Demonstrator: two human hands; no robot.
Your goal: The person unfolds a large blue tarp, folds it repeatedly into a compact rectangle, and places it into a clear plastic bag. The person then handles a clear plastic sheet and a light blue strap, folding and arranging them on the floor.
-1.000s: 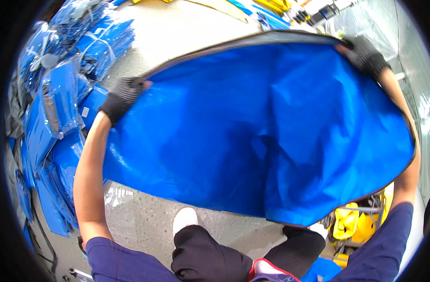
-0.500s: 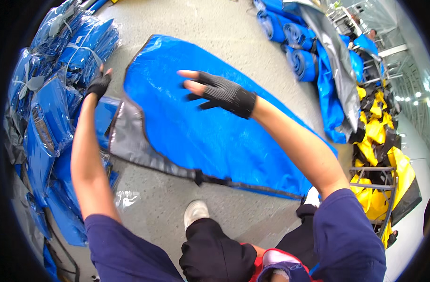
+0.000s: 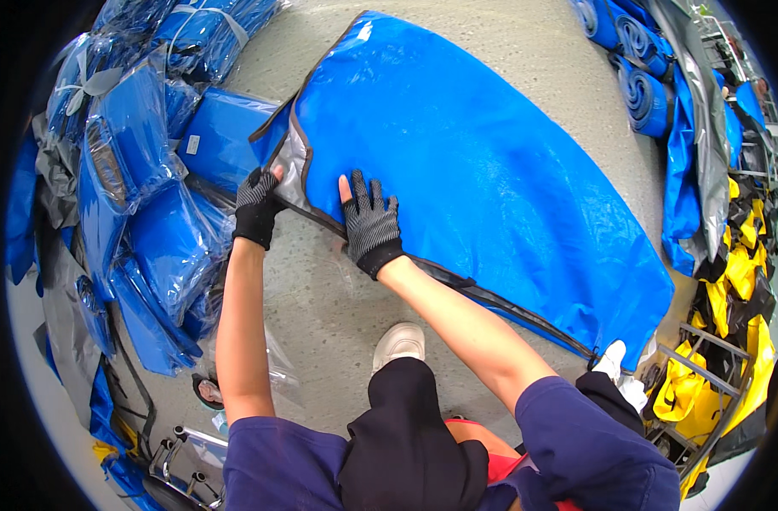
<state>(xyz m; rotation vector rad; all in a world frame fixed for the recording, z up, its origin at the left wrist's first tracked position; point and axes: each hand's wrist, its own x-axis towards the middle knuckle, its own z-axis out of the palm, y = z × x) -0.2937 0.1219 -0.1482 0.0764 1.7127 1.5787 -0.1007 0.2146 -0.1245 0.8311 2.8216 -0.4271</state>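
A large blue tarpaulin cover (image 3: 491, 170) with dark-bound edges lies spread across the floor in front of me. Its left edge is turned up, with a grey underside (image 3: 295, 162) showing. My left hand (image 3: 260, 204), in a black fingerless-style glove, grips the cover's near left edge, thumb against the grey side. My right hand (image 3: 370, 220), gloved alike, lies flat on the blue face close to the near edge, fingers spread and pointing away from me. A dark strip (image 3: 491, 300) runs along the near edge toward my right shoe (image 3: 610, 359).
Plastic-wrapped blue packs (image 3: 134, 153) are piled at the left, and one flat blue pack (image 3: 223, 136) reaches under the cover's left side. Rolled blue tarpaulins (image 3: 644, 98) lie at the far right. Yellow and black material (image 3: 695, 383) hangs by a metal rack at the right.
My left hand has come from the wrapped packs to the cover's edge. My right hand has lowered onto the blue face. The cover's left edge has been turned up, and the view has shifted.
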